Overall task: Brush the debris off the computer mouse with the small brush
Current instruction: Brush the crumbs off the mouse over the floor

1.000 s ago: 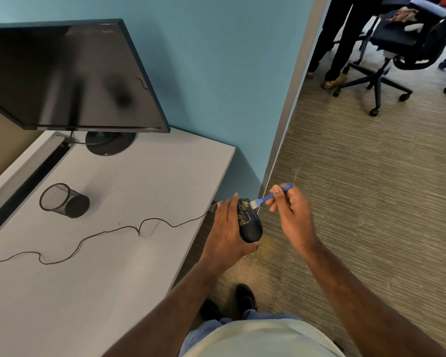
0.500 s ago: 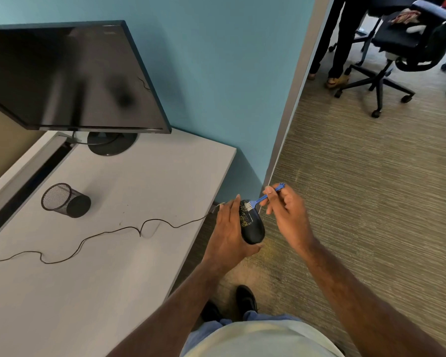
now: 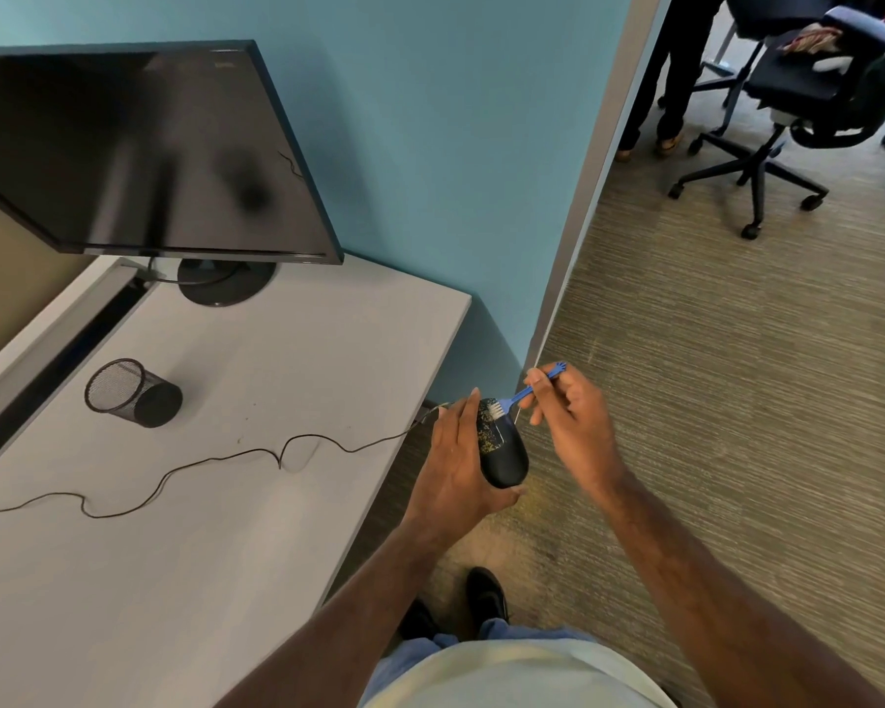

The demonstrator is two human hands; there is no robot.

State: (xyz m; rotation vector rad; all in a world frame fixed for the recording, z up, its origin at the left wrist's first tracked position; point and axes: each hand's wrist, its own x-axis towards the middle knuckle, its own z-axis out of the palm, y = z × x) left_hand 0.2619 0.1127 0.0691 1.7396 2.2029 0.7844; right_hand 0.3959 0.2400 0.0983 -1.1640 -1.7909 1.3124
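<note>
Head view shows the computer mouse (image 3: 502,454) held in the air just past the right edge of the counter (image 3: 256,401), a little below the middle of the frame, above the carpet. The left hand (image 3: 456,467) grips it from the left side, fingers lying along its flank and the thumb under its lower end. The long axis of the mouse runs from lower right to upper left, almost vertical in the frame; its front end, where the cable (image 3: 215,459) leaves, points to the top. Yellowish debris (image 3: 489,431) lies on the upper left part of its back. The right hand (image 3: 568,416), to the right of the mouse and slightly higher, pinches the blue handle of the small brush (image 3: 519,396) between thumb and fingers. The brush slopes down to the left, so it crosses the axis of the mouse, and its white bristles touch the top end. I judge that the next stroke must go down and left along the back, where the debris is.
</note>
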